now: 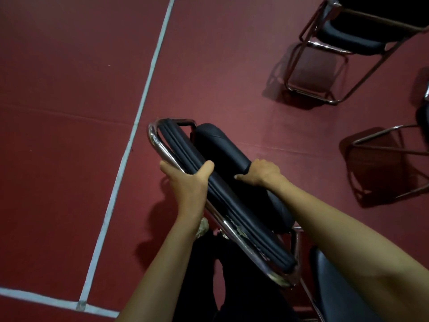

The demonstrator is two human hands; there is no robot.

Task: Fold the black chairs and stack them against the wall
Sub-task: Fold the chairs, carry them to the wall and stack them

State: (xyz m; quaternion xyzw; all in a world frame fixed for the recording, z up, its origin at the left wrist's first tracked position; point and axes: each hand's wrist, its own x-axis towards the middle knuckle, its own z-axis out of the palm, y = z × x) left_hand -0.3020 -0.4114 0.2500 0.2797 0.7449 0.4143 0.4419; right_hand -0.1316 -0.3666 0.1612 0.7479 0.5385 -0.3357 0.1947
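The black chair (pixel 185 145) is folded nearly flat, its seat (pixel 220 145) lying against the padded back. It is held slantwise in front of the person, above the red floor (pixel 69 112) and just right of a white line (pixel 144 89). The left hand (pixel 188 180) grips the chrome frame (pixel 160 145) and the top of the back, thumb curled over the padding. The right hand (pixel 260 173) clasps the seat's edge. An open chair (pixel 348 36) stands at upper right, a chair frame (pixel 383 130) at the right edge, and another seat (pixel 336 287) just beside the right forearm.
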